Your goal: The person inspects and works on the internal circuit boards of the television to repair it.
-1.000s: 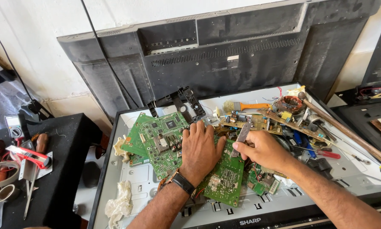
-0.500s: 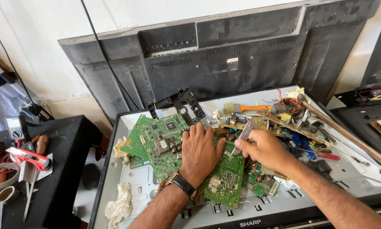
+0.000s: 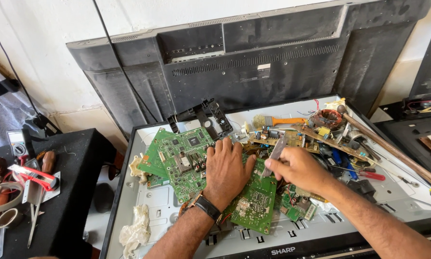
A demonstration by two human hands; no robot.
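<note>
While the left hand [image 3: 226, 171] lay spread flat on the green circuit board [image 3: 255, 200], the right hand [image 3: 296, 169], just beside it, pinched a metal tool [image 3: 274, 153]; the board looked stiff, light and fragile, best gripped by its edges.

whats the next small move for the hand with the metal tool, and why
Probably lower the tool's tip onto the green circuit board. The right hand grips the flat metal tool angled down, its lower end just at the board's upper edge, while the left hand lies flat, pressing the boards steady.
</note>
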